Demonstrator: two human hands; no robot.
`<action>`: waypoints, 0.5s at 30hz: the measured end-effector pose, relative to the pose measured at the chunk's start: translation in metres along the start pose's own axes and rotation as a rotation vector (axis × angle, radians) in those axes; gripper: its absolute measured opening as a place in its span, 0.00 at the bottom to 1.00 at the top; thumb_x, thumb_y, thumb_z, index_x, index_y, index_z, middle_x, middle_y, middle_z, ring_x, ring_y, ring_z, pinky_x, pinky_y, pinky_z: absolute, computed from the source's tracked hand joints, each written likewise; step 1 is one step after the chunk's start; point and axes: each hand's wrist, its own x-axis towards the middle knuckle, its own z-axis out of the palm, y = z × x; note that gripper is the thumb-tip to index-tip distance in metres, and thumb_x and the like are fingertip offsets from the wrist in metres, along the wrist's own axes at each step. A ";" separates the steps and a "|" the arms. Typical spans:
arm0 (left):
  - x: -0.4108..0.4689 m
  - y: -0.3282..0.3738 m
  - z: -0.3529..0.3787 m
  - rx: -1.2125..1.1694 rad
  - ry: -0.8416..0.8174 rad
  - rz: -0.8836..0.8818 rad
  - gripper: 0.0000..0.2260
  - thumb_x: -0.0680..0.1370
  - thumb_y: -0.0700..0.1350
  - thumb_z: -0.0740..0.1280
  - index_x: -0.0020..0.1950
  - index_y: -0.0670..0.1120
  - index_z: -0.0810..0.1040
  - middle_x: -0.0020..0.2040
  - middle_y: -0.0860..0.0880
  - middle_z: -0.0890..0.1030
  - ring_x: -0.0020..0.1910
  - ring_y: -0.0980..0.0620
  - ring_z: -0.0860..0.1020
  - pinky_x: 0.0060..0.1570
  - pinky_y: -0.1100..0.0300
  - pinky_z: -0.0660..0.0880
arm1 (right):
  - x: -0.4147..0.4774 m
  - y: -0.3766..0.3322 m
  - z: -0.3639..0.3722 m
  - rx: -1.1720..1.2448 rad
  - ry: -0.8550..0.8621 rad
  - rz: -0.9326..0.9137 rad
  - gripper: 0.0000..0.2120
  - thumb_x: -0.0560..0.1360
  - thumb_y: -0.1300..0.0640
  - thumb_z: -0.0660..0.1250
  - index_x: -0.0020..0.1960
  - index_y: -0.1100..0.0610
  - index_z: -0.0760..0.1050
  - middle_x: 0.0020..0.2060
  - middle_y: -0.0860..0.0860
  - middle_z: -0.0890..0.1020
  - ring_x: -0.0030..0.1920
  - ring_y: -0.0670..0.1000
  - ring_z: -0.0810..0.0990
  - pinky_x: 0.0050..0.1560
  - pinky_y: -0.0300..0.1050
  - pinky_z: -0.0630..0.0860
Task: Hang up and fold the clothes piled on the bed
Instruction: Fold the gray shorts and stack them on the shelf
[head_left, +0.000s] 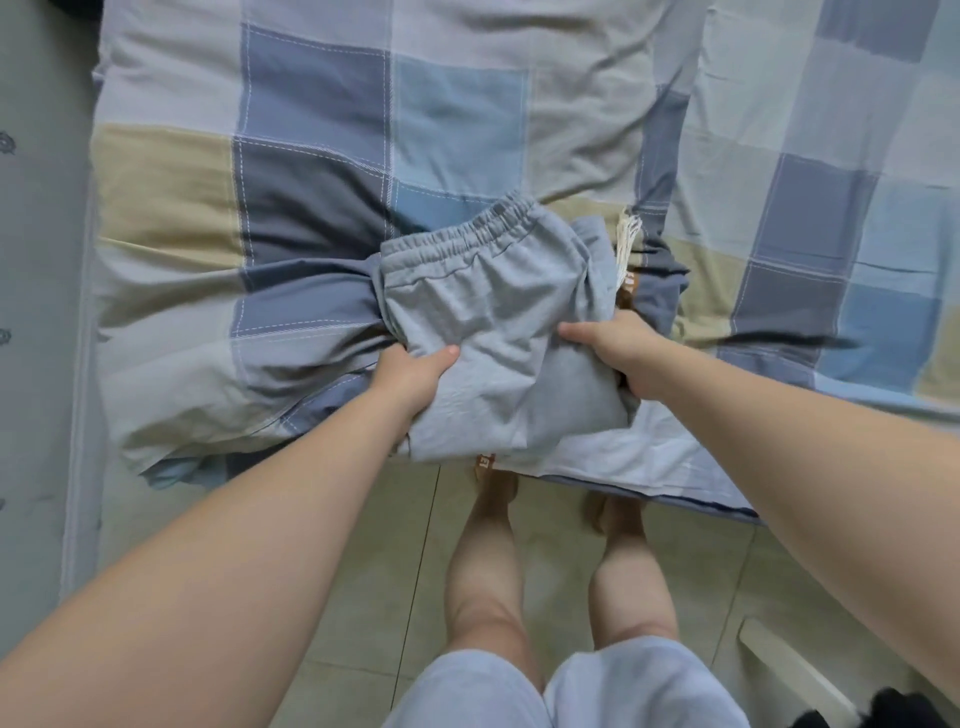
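Note:
A folded pair of light grey-blue shorts (483, 317) with an elastic waistband lies at the near edge of the bed, waistband pointing away from me. My left hand (410, 379) grips its left side, thumb on top and fingers tucked under the cloth. My right hand (618, 348) grips the right side the same way, thumb on top. Under the shorts lies another item with a white fringe (626, 244) and an orange label, mostly hidden.
The bed carries a rumpled checked quilt (311, 156) in blue, grey and beige squares. A grey wall or headboard surface (36, 260) runs along the left. Beige floor tiles (395, 545) and my bare legs lie below the bed edge. A white object (789, 665) stands at the lower right.

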 end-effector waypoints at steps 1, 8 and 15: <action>-0.005 -0.008 -0.005 0.029 -0.013 -0.008 0.28 0.76 0.51 0.75 0.71 0.40 0.73 0.66 0.44 0.78 0.60 0.43 0.77 0.62 0.51 0.74 | -0.010 0.011 -0.002 0.007 -0.017 0.029 0.21 0.72 0.51 0.78 0.61 0.58 0.79 0.52 0.55 0.85 0.50 0.56 0.84 0.54 0.53 0.81; -0.062 -0.038 -0.034 0.336 -0.209 -0.054 0.22 0.76 0.49 0.75 0.66 0.43 0.77 0.60 0.46 0.80 0.51 0.47 0.77 0.53 0.56 0.71 | -0.101 0.079 -0.014 0.090 -0.058 0.254 0.18 0.71 0.52 0.78 0.56 0.59 0.78 0.50 0.56 0.85 0.49 0.58 0.84 0.50 0.50 0.79; -0.133 -0.031 -0.051 0.573 -0.296 -0.092 0.27 0.73 0.57 0.76 0.64 0.41 0.77 0.57 0.44 0.81 0.52 0.43 0.80 0.56 0.51 0.77 | -0.206 0.109 -0.024 0.395 -0.032 0.324 0.17 0.74 0.53 0.74 0.60 0.59 0.78 0.51 0.59 0.86 0.53 0.60 0.84 0.59 0.60 0.78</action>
